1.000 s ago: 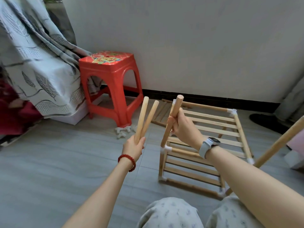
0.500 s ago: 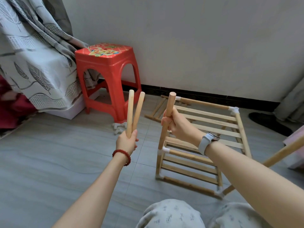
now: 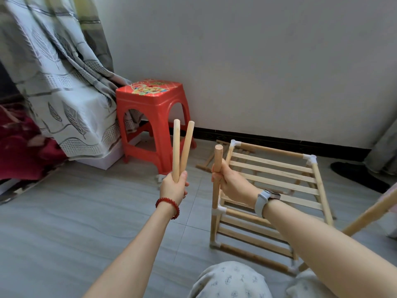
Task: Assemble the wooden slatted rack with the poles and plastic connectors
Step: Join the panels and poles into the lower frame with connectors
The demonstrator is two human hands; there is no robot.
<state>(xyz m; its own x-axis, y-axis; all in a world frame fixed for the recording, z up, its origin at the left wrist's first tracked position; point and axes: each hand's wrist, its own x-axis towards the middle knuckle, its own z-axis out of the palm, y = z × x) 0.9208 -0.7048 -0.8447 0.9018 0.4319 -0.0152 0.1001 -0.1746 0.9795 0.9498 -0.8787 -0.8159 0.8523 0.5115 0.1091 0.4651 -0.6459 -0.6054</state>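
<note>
The right hand (image 3: 231, 182) has its grip curled round the upright pole (image 3: 217, 175) just below its top, wrist bent inward; the pole's foot sits in a white connector (image 3: 218, 210) at the near left corner of the slatted rack (image 3: 272, 190), which stands on the floor (image 3: 64, 222). The left hand (image 3: 173, 187), forearm raised, pinches two loose poles (image 3: 181, 150) by their lower ends, their tops splayed in a V before the red stool (image 3: 150, 117).

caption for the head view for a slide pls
Left hand holds two loose poles while right hand grips an upright pole seated in the slatted rack's corner connector.
</note>
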